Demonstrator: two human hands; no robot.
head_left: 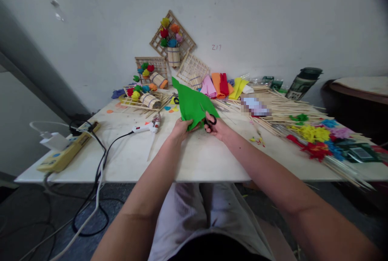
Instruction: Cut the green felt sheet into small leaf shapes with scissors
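My left hand (181, 128) pinches the near edge of a green paper sheet (191, 102) held up over the white table (200, 160). My right hand (217, 127) grips black-handled scissors (209, 121), whose blades reach into the green sheet from its right side. Both hands sit close together at the table's middle, just above the surface.
A glue gun (147, 127) lies left of my hands, its black cord running to a yellow power strip (65, 152). Wooden lattice frames with paper flowers (169, 36) lean on the wall. Folded coloured paper (222, 85), bamboo sticks (285, 111), stick flowers (315, 139) and a dark bottle (303, 83) fill the right.
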